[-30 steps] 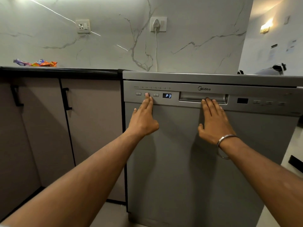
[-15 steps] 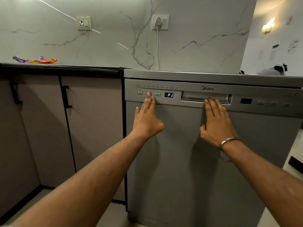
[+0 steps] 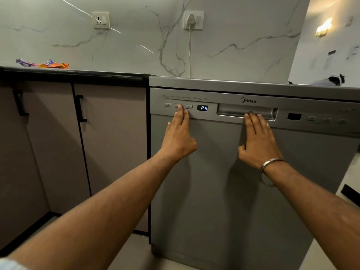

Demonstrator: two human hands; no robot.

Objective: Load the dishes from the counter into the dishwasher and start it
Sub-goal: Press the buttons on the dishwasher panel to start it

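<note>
My left hand lies flat with straight fingers on the dishwasher, one fingertip pressing the middle button of the left trio, while my right hand rests open and flat on the door, fingertips at the lower lip of the handle recess. The dishwasher stands upright with its door closed and facing me, just right of the cabinet doors, its control strip running left to right and the display reading P4. Behind it a plug sits in a wall socket, and wrappers lie on the black counter to the left.
</note>
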